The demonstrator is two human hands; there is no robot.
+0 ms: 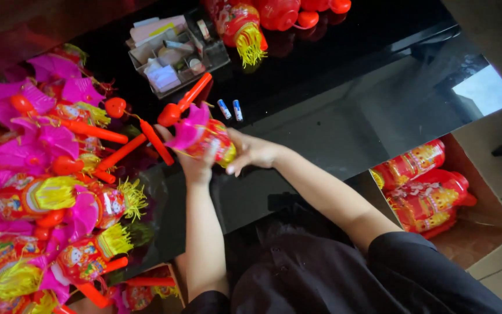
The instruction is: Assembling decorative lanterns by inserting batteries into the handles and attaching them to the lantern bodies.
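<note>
Both my hands hold one toy lantern (207, 135) over the black glossy table (332, 116). The lantern has a red patterned body, a pink frilled top and an orange-red stick handle (184, 100) pointing up toward the back. My left hand (194, 164) grips it from below on the left side. My right hand (250, 151) holds its right side, fingers curled around the body. Two small blue-and-white batteries (230, 109) lie on the table just behind the lantern.
A big pile of similar pink, red and yellow lanterns (47, 192) covers the table's left side. A clear organiser tray (175, 55) stands at the back, with more red lanterns (262, 17) beside it. A cardboard box (483, 221) with packed red lanterns sits on the floor at right.
</note>
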